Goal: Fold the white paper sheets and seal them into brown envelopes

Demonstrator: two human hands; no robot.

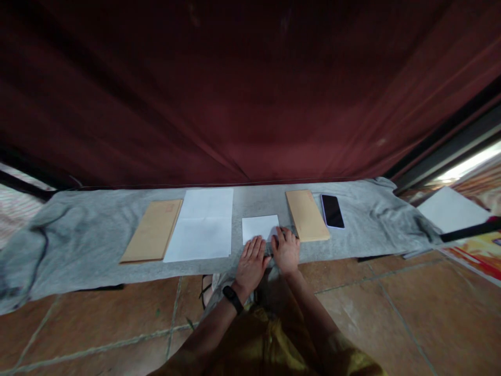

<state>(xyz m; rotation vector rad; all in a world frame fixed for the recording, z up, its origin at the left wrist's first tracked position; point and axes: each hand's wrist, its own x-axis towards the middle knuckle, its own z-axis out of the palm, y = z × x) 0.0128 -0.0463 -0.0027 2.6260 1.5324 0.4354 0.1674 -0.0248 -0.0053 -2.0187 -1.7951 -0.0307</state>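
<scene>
A small folded sheet of white paper (259, 225) lies flat on the grey cloth in front of me. My left hand (252, 263) rests on its lower edge, fingers stretched out flat and holding nothing. At the paper's lower right corner is my right hand (286, 250), its fingers apart and touching the paper's edge. To the left lie larger white sheets (205, 224) with a faint crease across them. A brown envelope stack (307, 215) lies just beyond my right hand.
Another stack of brown envelopes (153, 231) lies left of the white sheets. A phone (332, 211) sits right of the right-hand envelopes. The grey cloth (371, 219) covers a narrow surface below a dark red curtain (250, 104). Tiled floor (352, 303) shows beneath.
</scene>
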